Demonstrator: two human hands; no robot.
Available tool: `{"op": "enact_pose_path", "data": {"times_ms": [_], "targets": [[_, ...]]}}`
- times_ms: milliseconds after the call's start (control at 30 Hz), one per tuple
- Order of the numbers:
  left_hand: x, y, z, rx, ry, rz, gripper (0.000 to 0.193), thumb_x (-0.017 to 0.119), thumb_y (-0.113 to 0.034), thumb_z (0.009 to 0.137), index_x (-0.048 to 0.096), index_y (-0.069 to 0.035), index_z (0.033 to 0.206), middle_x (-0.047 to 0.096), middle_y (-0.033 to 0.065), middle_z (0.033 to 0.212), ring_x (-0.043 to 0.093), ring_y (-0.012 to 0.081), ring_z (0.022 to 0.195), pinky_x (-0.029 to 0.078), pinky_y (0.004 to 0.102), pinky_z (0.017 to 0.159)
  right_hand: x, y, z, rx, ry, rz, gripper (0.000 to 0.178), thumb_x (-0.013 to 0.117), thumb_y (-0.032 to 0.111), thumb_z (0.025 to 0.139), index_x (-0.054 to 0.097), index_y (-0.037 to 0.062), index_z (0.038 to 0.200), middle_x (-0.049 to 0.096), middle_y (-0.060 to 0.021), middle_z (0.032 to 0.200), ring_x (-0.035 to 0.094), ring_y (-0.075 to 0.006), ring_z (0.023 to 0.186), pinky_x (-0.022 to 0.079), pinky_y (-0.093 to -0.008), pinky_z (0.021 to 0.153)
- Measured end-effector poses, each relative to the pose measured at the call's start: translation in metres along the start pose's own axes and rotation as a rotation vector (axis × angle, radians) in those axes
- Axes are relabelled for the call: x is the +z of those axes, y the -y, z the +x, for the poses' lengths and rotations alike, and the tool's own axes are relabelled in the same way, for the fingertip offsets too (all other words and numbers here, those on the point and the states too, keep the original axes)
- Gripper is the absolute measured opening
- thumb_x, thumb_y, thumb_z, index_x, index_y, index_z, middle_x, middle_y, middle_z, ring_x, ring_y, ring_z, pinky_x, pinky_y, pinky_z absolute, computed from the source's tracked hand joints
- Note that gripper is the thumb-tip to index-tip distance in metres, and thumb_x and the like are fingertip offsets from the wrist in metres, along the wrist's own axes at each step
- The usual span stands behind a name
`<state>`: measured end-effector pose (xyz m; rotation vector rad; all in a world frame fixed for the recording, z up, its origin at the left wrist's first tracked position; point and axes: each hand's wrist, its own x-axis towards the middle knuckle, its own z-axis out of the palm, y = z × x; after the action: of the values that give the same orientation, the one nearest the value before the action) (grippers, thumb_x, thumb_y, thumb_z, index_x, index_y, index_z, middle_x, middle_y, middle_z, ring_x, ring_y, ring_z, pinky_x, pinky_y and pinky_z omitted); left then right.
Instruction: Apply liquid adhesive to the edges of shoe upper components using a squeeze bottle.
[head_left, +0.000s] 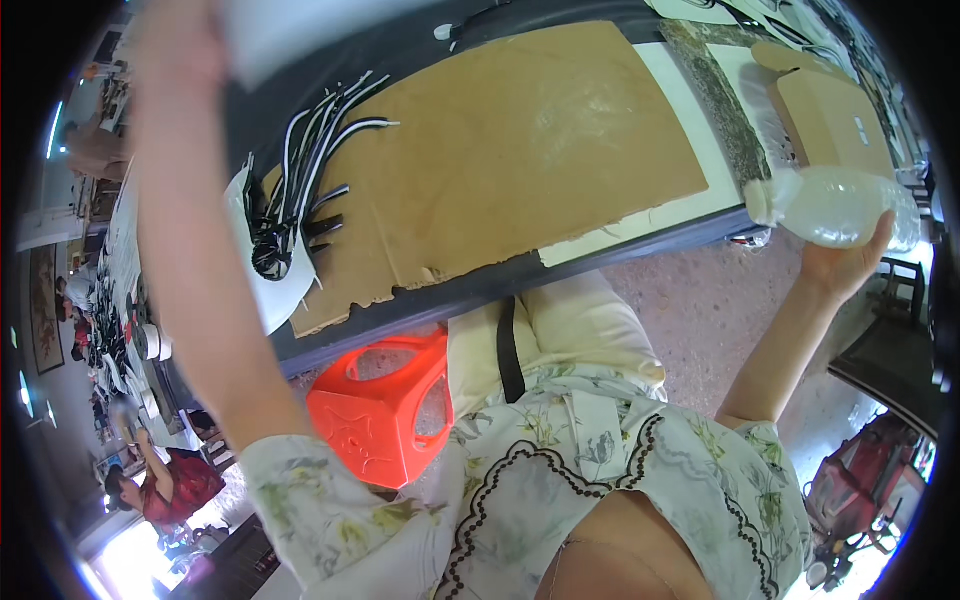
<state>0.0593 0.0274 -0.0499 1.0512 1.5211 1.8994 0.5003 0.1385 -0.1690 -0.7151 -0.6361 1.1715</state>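
Note:
My right hand is wrapped round a clear plastic bottle at the far right. The bottle lies on its side in my grip, its whitish neck pointing left over the table edge. My left arm stretches up the left side, and my left hand is smeared by motion at the top. A blurred white sheet-like thing is right beside that hand; whether my fingers grip it is unclear. Below, a bundle of black and white strips lies on a white piece and on brown cardboard.
The cardboard covers much of the dark table. A cardboard box stands at the right near a worn strip. A red plastic stool is under the near edge by my legs. A person in red is at lower left.

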Motion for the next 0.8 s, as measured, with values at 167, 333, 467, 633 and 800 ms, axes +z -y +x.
{"op": "enact_pose_path", "data": {"times_ms": [167,333,467,633,800], "targets": [[-0.023,0.179,-0.108,-0.388,0.117,0.436,0.022,0.064,-0.006,0.077,0.058,-0.003,0.099,0.061,0.0032,0.086,0.057,0.0116,0.078,0.046,0.0263,0.072,-0.002,-0.006,0.017,0.013,-0.031,-0.052,0.046,0.049,0.036,0.09,0.047,0.0023,0.121,0.054,-0.0117,0.118,0.051,-0.0274,0.112,0.039,-0.0441,0.098],[-0.015,0.193,-0.164,-0.343,-0.03,0.856,0.026,0.063,-0.01,0.078,0.057,-0.002,0.101,0.06,0.0125,0.095,0.058,0.0239,0.088,0.045,0.0325,0.078,0.036,-0.055,0.019,0.054,0.042,-0.149,0.039,0.049,0.03,0.092,0.049,0.0019,0.119,0.057,-0.0111,0.115,0.053,-0.0249,0.109,0.043,-0.0395,0.093],[-0.013,0.192,-0.189,0.23,0.07,1.156,0.03,0.064,-0.013,0.076,0.059,-0.003,0.104,0.057,0.0153,0.109,0.052,0.0308,0.105,0.041,0.0409,0.088,0.084,-0.146,-0.032,0.035,0.35,-0.384,0.036,0.06,0.021,0.086,0.054,-0.0011,0.114,0.057,-0.0129,0.115,0.056,-0.0185,0.104,0.047,-0.0286,0.083],[-0.01,0.194,-0.206,0.29,0.303,1.112,0.029,0.062,-0.011,0.078,0.06,-0.002,0.106,0.055,0.013,0.117,0.049,0.0321,0.111,0.038,0.0427,0.095,0.169,-0.203,-0.083,-0.073,0.627,-0.425,0.035,0.075,0.015,0.073,0.058,0.0006,0.099,0.064,-0.0088,0.099,0.061,-0.0142,0.091,0.048,-0.0294,0.078],[-0.013,0.204,-0.214,0.302,0.163,1.081,0.033,0.066,-0.011,0.072,0.059,0.002,0.102,0.056,0.013,0.107,0.052,0.0307,0.103,0.042,0.0403,0.091,0.208,-0.215,-0.141,-0.271,0.759,-0.621,0.051,0.076,0.018,0.071,0.05,-0.001,0.11,0.063,-0.0116,0.093,0.062,-0.0214,0.084,0.048,-0.0309,0.076]]}}
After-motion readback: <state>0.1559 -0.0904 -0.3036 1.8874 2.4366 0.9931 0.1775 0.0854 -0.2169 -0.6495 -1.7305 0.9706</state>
